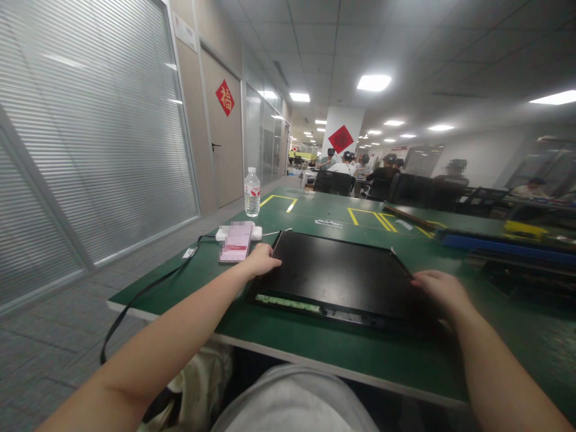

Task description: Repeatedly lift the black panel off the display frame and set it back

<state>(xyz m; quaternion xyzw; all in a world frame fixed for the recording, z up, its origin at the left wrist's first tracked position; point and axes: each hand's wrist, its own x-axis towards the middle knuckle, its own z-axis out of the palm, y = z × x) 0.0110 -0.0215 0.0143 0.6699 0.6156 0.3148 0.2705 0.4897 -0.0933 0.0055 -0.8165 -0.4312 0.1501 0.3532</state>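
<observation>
A black flat display panel [337, 264] lies at the near part of the green table, its broad dark face up. Along its near edge runs a strip of green circuit board [288, 303], with a dark strip to the right of it. My left hand [263, 261] grips the panel's left edge, thumb on top and the other fingers mostly hidden. At the right edge, my right hand [438, 289] holds the panel; its fingertips are partly hidden and a little blurred.
Left of the panel, a phone [236, 243] leans on a white power strip [256, 233] with a black cable. A water bottle [252, 193] stands behind them. Yellow tape marks the table [315, 207]. Blue and black long parts [504, 246] lie at right. Several people sit farther back.
</observation>
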